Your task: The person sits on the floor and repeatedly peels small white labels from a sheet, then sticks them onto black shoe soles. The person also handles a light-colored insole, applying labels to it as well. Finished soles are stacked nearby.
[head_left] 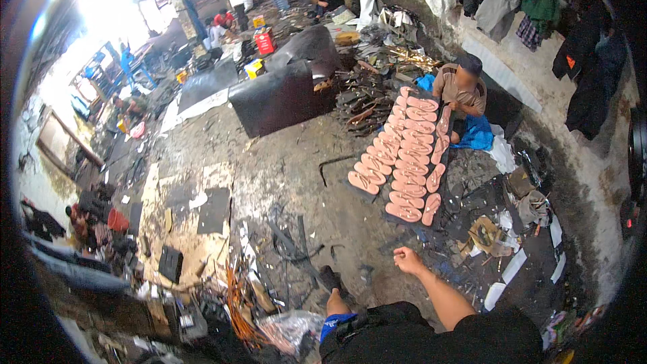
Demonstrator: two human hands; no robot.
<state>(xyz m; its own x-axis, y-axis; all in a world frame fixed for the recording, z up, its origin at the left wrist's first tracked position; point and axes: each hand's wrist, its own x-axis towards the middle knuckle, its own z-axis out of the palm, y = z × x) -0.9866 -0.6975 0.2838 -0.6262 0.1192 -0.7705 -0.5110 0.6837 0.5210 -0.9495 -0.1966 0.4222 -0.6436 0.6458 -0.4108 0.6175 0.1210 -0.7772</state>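
Observation:
My right hand point(408, 260) hangs in front of me over the floor, its fingers loosely curled. Nothing shows in it, and it touches nothing. My left hand is out of view. Ahead of my right hand, pink flip-flops point(407, 176) lie in several rows on dark sheets on the ground. Behind their far right end sits a person point(464, 87) in a cap and a brown shirt, with hands close to the flip-flops.
A large black sheet-covered block point(269, 104) stands left of a heap of dark scraps point(367, 98). Loose strips point(286, 246) lie on the floor near my foot point(330, 278). Cardboard point(162, 222) covers the left floor; clothes point(502, 0) hang on the right wall. Other people sit farther back.

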